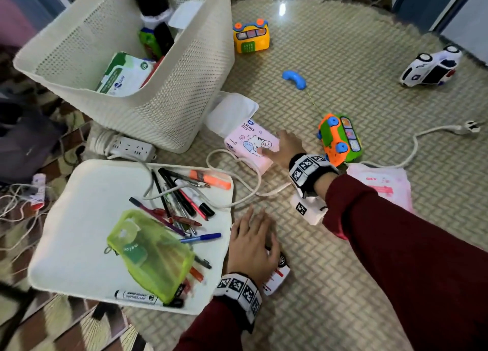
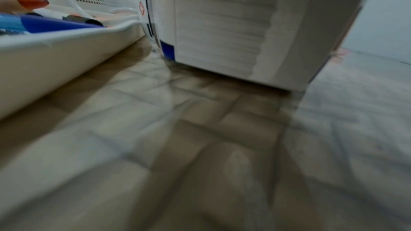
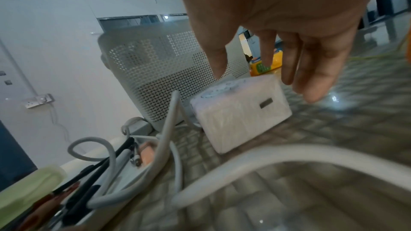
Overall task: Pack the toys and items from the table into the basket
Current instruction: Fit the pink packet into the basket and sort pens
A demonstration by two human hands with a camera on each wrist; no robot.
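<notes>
Our right hand (image 1: 286,147) hangs over the tissue pack (image 1: 250,144) right of the basket (image 1: 184,86), fingers (image 3: 311,76) apart; our left hand (image 1: 250,242) rests on a toy car (image 1: 277,276) nearer, fingers straight.

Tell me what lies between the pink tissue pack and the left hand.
A loop of white cable lies there, between the pink tissue pack and the left hand; the head view shows it.
</notes>
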